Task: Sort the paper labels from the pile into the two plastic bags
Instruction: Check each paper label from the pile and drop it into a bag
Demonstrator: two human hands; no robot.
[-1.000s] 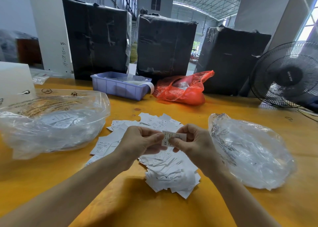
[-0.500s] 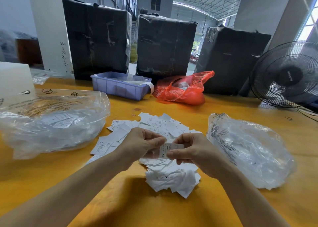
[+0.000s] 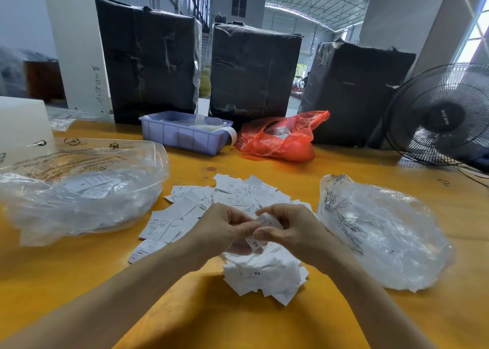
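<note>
A pile of white paper labels [image 3: 238, 198] lies spread on the yellow table [image 3: 238, 322] between two clear plastic bags. The left bag [image 3: 79, 190] holds some labels and gapes open. The right bag [image 3: 381, 232] lies crumpled. Just above the near part of the pile, my left hand [image 3: 225, 227] and my right hand [image 3: 288, 229] meet, and both pinch a small bent label marked XS [image 3: 258, 239] between their fingertips. A second XS label shows on the heap below my hands.
A blue plastic tray [image 3: 182, 134] and a red plastic bag [image 3: 280, 139] sit at the back of the table. Three black wrapped boxes [image 3: 254, 71] stand behind them. A black fan [image 3: 442, 116] stands at the right edge, a white box [image 3: 21, 123] at far left.
Both hands have come down and nearer to me, now low over the pile. The label, held flat before, is now bent between the fingers.
</note>
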